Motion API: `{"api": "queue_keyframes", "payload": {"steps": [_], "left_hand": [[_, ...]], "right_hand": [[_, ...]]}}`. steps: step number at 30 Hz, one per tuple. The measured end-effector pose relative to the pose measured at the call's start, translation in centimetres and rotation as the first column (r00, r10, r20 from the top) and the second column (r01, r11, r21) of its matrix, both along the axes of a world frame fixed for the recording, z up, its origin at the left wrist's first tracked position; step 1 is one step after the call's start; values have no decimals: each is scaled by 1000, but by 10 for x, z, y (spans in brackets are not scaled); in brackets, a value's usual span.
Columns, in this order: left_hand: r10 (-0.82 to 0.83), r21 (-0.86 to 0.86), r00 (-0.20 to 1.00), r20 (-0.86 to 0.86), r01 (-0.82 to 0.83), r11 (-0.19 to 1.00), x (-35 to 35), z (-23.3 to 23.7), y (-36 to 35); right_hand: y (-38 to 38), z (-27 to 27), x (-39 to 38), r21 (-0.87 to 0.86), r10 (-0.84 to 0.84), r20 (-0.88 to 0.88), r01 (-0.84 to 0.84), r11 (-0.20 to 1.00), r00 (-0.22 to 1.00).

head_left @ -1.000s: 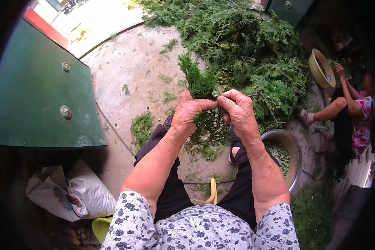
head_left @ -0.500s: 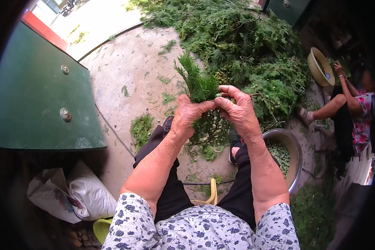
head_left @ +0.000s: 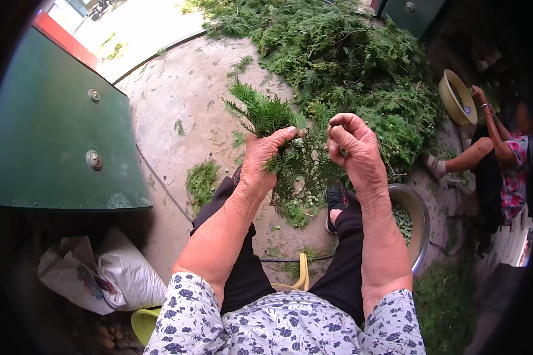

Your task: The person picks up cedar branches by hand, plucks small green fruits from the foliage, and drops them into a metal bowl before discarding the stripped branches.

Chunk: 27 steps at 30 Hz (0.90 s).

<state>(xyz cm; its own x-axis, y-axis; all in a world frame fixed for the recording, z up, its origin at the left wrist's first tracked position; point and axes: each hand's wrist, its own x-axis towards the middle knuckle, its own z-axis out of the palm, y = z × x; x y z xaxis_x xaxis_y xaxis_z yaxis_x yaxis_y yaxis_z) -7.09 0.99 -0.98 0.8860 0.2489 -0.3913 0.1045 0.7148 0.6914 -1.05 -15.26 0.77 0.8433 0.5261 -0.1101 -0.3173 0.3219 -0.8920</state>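
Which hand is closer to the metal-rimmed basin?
Right. The right hand is raised ahead and to the left of the metal-rimmed basin; the left hand is farther left, gripping the leafy green sprig.

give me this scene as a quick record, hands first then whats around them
left hand: gripping a leafy green sprig
right hand: fingers curled beside the sprig; anything between them too small to tell
ahead: heap of green branches on the floor
by right leg: metal-rimmed basin with small pale-green pieces
far right: another person near a tan basin
left side: green panel, white sack
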Motion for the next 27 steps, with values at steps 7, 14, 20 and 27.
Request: {"api": "queue_keyframes", "payload": {"steps": [7, 14, 20, 27], "left_hand": [[68, 63, 991, 115, -76, 995, 1, -16, -2], [-38, 36, 995, 88, 35, 999, -5, 8, -2], [-288, 506, 954, 81, 210, 837, -5, 7, -5], [-294, 501, 954, 62, 225, 836, -4, 0, 6]], "right_hand": [[26, -16, -20, -445, 162, 788, 369, 816, 593], [16, -10, -8, -368, -19, 213, 98, 925, 977], [20, -8, -14, -254, -26, 14, 29, 967, 1000], [17, -13, -7, -76, 84, -203, -101, 992, 975]]}}
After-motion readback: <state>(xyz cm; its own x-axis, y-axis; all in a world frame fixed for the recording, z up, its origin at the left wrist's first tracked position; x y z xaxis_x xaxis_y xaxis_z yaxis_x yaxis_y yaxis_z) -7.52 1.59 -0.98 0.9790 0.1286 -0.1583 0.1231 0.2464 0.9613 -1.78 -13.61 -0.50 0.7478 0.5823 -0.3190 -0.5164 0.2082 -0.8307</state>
